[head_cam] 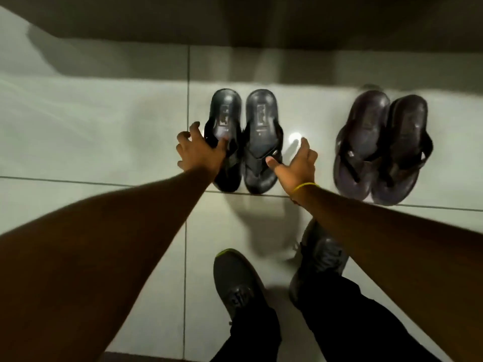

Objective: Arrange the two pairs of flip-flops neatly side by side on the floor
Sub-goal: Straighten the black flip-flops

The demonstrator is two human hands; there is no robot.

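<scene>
Two pairs of dark flip-flops lie on the pale tiled floor, heels pointing away from me. The black pair [258, 131] sits in the middle, its two sandals touching side by side. A dark purple-brown pair [379, 142] rests to the right, a gap apart. My left hand [201, 150] hovers over the left edge of the left black sandal [226, 118], fingers spread, thumb against its strap. My right hand [295, 163] is at the right edge of the right black sandal [261, 142], fingers apart, thumb touching its side. Neither hand encloses a sandal.
My two feet in grey sneakers [237, 286] stand on the tiles just below the black pair. A dark wall base [235, 35] runs along the top, behind the sandals. Tile joints cross the floor [91, 131] at the left.
</scene>
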